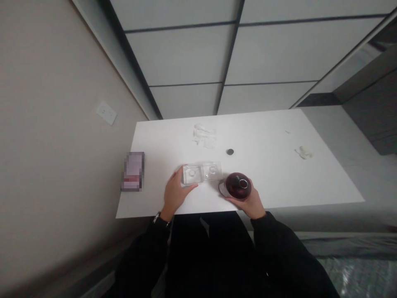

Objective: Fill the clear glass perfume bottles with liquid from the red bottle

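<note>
My left hand (175,192) grips the left end of a clear plastic case (202,171), thumb along the near side and fingers at the far left corner. The case lies opened out on the table, its two halves side by side, each with a round shape in it. My right hand (250,203) is wrapped round a dark red, glossy, domed object (234,187) with a bright ring-shaped spot on top. Its exact kind is not clear. It is just right of the case, with a pale, rounded edge showing at its lower left.
On the white table (263,136) lie a small dark disc (230,152), crumpled clear wrapping (204,134) and another scrap of wrapping (304,152). A blurred-out pinkish box (133,171) sits at the left edge. A wall stands left, panelled doors (186,54) behind.
</note>
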Demonstrator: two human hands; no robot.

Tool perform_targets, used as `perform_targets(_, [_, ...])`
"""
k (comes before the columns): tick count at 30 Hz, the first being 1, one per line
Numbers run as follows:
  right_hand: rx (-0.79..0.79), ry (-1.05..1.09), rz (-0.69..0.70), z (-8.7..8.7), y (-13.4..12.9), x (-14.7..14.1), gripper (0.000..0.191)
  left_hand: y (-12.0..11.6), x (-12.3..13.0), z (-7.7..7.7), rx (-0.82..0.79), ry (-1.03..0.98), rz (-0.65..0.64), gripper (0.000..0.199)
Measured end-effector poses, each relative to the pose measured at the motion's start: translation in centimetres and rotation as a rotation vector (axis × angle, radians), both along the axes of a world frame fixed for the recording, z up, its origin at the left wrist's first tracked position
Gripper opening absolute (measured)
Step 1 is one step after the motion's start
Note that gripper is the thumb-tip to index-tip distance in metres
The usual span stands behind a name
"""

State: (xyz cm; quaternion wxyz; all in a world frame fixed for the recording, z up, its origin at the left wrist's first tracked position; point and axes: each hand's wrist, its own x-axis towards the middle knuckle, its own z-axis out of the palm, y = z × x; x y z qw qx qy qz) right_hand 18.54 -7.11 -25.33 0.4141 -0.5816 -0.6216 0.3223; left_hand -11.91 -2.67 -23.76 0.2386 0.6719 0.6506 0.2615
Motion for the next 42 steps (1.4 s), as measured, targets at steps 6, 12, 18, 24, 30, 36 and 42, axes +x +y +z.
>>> perform_targets(6, [0.026,0.022,0.017,-0.3,-0.3,-0.4,0.079,-0.1,-0.1,0.3,0.014,0.05,-0.052,0.082])
perform_targets(12, [-0.065,0.069,0.162,0.3,-0.3,-0.5,0.077,-0.1,0.0,0.7,0.001,0.09,-0.062,0.083])
perform_targets(18, [-0.063,0.067,0.217,1.4,0.0,-0.6,0.071,0.2,0.0,0.5,-0.007,0.077,-0.037,0.081])
perform_targets(24, [-0.044,0.062,0.228,1.7,0.0,-0.6,0.07,1.1,0.2,0.0,-0.01,0.067,-0.061,0.087])
perform_targets(30, [-0.054,0.018,0.163,1.1,-0.3,-0.8,0.071,1.1,0.5,0.7,-0.029,-0.024,-0.023,0.08])
perform_targets(36, [-0.073,-0.06,0.082,-0.2,-1.0,-0.7,0.082,-0.3,-0.3,0.3,-0.066,-0.098,0.027,0.084])
perform_targets(42, [-0.009,-0.12,0.2,-0.3,-1.3,-0.8,0.082,-3.6,-0.7,1.3,-0.002,-0.163,0.05,0.076])
